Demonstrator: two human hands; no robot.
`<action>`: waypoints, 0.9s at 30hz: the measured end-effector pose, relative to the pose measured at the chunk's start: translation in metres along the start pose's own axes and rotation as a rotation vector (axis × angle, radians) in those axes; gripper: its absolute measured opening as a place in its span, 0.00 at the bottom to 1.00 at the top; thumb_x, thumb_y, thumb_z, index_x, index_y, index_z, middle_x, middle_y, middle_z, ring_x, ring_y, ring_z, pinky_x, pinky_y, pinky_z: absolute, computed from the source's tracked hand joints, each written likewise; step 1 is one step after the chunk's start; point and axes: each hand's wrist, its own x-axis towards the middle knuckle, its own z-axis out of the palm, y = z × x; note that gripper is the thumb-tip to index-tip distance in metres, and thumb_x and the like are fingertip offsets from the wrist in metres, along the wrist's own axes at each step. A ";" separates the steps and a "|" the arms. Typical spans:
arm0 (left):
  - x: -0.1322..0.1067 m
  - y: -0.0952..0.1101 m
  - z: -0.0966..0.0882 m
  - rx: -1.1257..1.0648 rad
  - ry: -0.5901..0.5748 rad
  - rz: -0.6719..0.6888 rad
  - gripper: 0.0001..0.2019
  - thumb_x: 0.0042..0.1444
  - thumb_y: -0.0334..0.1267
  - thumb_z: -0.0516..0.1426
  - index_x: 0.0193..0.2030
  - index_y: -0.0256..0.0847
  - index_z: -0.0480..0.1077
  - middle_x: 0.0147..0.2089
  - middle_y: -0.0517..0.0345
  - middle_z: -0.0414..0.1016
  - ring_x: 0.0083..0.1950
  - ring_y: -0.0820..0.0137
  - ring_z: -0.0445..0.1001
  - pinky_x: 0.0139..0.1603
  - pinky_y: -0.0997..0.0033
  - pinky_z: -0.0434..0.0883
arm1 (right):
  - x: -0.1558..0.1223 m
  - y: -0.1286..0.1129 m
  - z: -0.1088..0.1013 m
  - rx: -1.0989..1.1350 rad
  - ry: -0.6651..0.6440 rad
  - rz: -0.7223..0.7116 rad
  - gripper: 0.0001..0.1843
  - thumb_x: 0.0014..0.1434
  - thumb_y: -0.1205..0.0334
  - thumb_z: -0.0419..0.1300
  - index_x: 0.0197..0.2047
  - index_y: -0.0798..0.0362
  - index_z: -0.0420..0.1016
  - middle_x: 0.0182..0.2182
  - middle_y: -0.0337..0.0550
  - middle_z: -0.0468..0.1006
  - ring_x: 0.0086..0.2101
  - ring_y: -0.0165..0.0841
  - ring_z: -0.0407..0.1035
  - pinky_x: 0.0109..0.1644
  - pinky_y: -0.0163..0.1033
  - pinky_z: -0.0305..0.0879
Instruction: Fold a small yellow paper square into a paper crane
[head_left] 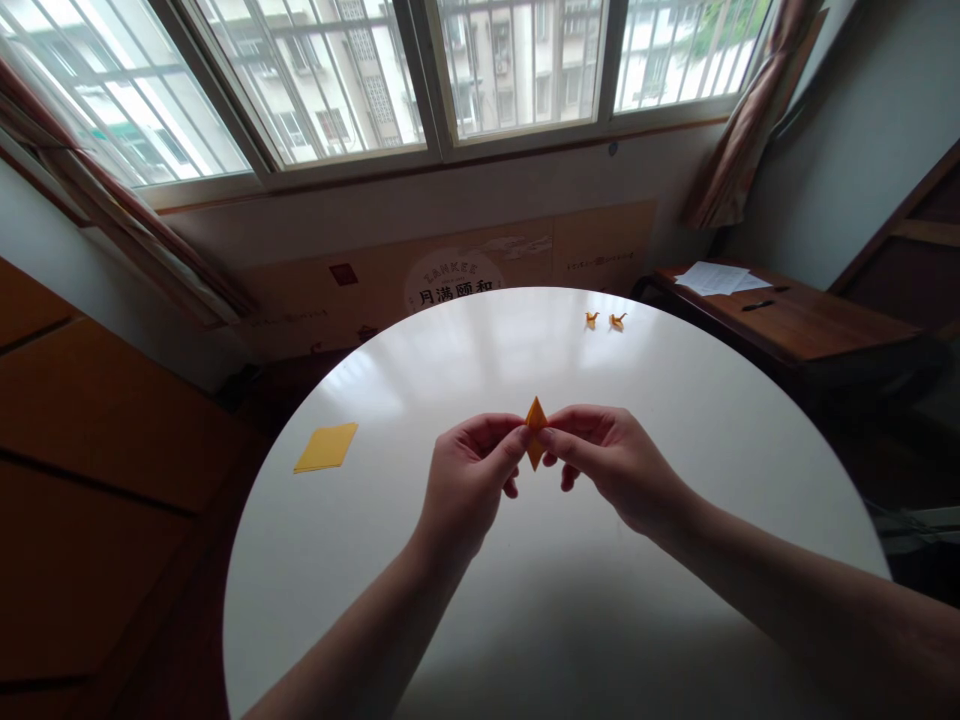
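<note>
A small piece of folded yellow origami paper (535, 452), shaped like a narrow upright diamond, is held above the white table. My left hand (474, 465) pinches its left edge between thumb and forefinger. On the opposite edge, my right hand (611, 455) has the same kind of pinch, its thumb at the middle of the diamond. The remaining fingers of both hands curl below. Part of the paper's middle is hidden by the thumbs. Two folded paper cranes (616, 322) stand farther back on the table, beyond my right hand.
The round white table (570, 580) has a small stack of square yellow paper (326, 448) on its left. A wooden side table (840, 320) with white sheets (716, 278) and a dark pen stands at right. Windows (517, 65) and a printed cardboard panel (450, 270) are behind.
</note>
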 end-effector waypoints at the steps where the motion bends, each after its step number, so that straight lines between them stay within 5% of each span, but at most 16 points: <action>1: 0.000 0.000 0.000 -0.003 0.000 -0.005 0.08 0.53 0.39 0.67 0.35 0.36 0.80 0.23 0.61 0.74 0.20 0.79 0.64 0.17 0.82 0.65 | 0.000 0.001 0.000 -0.002 0.002 0.002 0.10 0.57 0.54 0.69 0.36 0.53 0.83 0.28 0.42 0.80 0.29 0.31 0.73 0.25 0.31 0.69; 27: -0.004 0.009 -0.002 0.244 0.024 0.149 0.08 0.54 0.39 0.65 0.33 0.36 0.79 0.22 0.60 0.75 0.20 0.78 0.66 0.17 0.82 0.67 | -0.001 -0.003 0.002 -0.144 0.010 -0.075 0.08 0.55 0.57 0.71 0.34 0.53 0.83 0.28 0.41 0.81 0.26 0.30 0.70 0.25 0.32 0.67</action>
